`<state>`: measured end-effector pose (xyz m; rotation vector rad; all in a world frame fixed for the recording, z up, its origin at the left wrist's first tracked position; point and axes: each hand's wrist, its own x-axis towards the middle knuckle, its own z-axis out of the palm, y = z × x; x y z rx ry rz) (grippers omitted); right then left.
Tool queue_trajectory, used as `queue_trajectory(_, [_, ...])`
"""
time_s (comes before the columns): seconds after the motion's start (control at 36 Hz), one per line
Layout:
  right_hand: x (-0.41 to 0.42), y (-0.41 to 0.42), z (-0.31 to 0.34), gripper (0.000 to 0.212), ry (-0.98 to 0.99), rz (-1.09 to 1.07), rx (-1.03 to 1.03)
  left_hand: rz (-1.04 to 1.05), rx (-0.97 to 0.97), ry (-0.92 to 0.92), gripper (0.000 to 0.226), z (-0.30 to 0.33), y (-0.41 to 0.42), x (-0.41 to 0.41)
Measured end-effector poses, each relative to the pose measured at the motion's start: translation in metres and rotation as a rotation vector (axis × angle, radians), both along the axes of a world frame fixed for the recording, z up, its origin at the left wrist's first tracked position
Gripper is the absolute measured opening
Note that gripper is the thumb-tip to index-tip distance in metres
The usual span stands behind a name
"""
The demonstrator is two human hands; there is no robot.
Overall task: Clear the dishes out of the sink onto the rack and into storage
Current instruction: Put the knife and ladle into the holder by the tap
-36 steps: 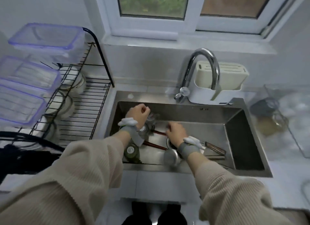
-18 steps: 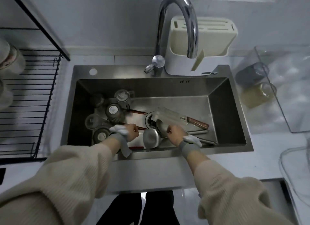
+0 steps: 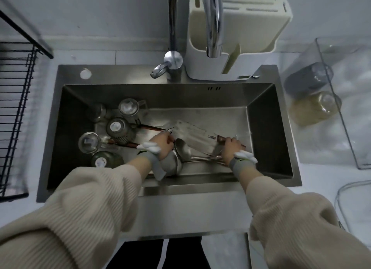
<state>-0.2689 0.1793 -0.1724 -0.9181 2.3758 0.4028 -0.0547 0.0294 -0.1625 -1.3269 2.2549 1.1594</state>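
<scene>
A black wire dish rack (image 3: 16,112) stands at the counter's left edge. Beside it, the stainless steel sink (image 3: 120,76) is set into the white counter (image 3: 230,254). Five small glass cups (image 3: 117,127) cluster in the basin's left part, with dark red chopsticks (image 3: 149,127) lying among them. Near the basin's middle the left hand (image 3: 161,145) reaches down, fingers curled; what they hold cannot be told. A steel ladle (image 3: 182,149) lies just beside it, touching a broad steel cleaver (image 3: 193,135) that lies flat. The right hand (image 3: 230,149) grips the cleaver's brown handle, fingers wrapped round it. A chrome tap (image 3: 213,24) arches over the back rim before a cream plastic knife block (image 3: 255,28). A clear plastic bin (image 3: 341,100) sits at the counter's right edge.
</scene>
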Motion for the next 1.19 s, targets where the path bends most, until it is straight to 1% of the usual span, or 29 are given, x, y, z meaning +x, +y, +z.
queue_trajectory(0.08, [-0.006, 0.001, -0.006, 0.034, -0.001, 0.003, -0.005, -0.047, -0.006, -0.011, 0.02, 0.001, 0.007, -0.025])
queue_trajectory(0.17, [-0.014, 0.003, -0.012, 0.035, -0.032, -0.016, -0.004, -0.096, -0.032, -0.024, 0.023, 0.0, 0.016, -0.05])
queue_trajectory(0.28, [-0.021, 0.004, -0.02, 0.034, -0.006, 0.042, -0.016, -0.118, 0.011, -0.07, 0.024, -0.002, 0.023, -0.066])
queue_trajectory(0.42, [-0.038, 0.006, -0.027, 0.038, 0.038, 0.115, 0.009, -0.158, -0.022, -0.1, 0.024, -0.004, 0.036, -0.09])
queue_trajectory(0.47, [-0.044, 0.008, -0.03, 0.044, 0.064, 0.161, 0.038, -0.164, -0.021, -0.107, 0.023, -0.003, 0.041, -0.099])
queue_trajectory(0.53, [-0.051, 0.008, -0.03, 0.059, 0.096, 0.244, 0.089, -0.178, -0.019, -0.114, 0.021, -0.002, 0.044, -0.108])
queue_trajectory(0.56, [-0.055, 0.009, -0.03, 0.062, 0.105, 0.286, 0.11, -0.187, -0.02, -0.112, 0.021, -0.001, 0.045, -0.112])
queue_trajectory(0.58, [-0.058, 0.008, -0.03, 0.061, 0.11, 0.317, 0.115, -0.195, -0.021, -0.113, 0.022, 0.001, 0.047, -0.116])
queue_trajectory(0.69, [-0.061, 0.008, -0.029, 0.042, 0.065, 0.394, 0.081, -0.21, -0.071, -0.112, 0.024, 0.006, 0.05, -0.13])
queue_trajectory(0.72, [-0.062, 0.008, -0.026, 0.038, 0.045, 0.389, 0.081, -0.221, -0.089, -0.109, 0.025, 0.009, 0.049, -0.134])
queue_trajectory(0.78, [-0.064, 0.007, -0.021, 0.033, -0.022, 0.307, 0.07, -0.266, -0.125, -0.083, 0.031, 0.013, 0.047, -0.14])
queue_trajectory(0.86, [-0.067, 0.009, -0.003, 0.036, -0.147, 0.216, 0.058, -0.358, -0.141, -0.069, 0.043, 0.027, 0.046, -0.148])
queue_trajectory(0.92, [-0.068, 0.007, 0.008, 0.036, -0.228, 0.162, 0.029, -0.428, -0.131, -0.1, 0.051, 0.032, 0.045, -0.155])
queue_trajectory(0.97, [-0.07, 0.002, 0.026, 0.037, -0.255, 0.111, -0.028, -0.479, -0.147, -0.113, 0.057, 0.042, 0.045, -0.163])
queue_trajectory(1.06, [-0.071, -0.014, 0.058, 0.04, -0.284, 0.082, -0.109, -0.533, -0.183, -0.123, 0.058, 0.062, 0.049, -0.176])
queue_trajectory(1.14, [-0.072, -0.036, 0.092, 0.036, -0.291, 0.066, -0.17, -0.52, -0.237, -0.164, 0.046, 0.079, 0.051, -0.193])
queue_trajectory(1.17, [-0.071, -0.041, 0.102, 0.033, -0.288, 0.062, -0.191, -0.504, -0.243, -0.191, 0.047, 0.086, 0.051, -0.195])
queue_trajectory(1.19, [-0.072, -0.045, 0.12, 0.031, -0.279, 0.056, -0.226, -0.491, -0.246, -0.203, 0.054, 0.099, 0.047, -0.198])
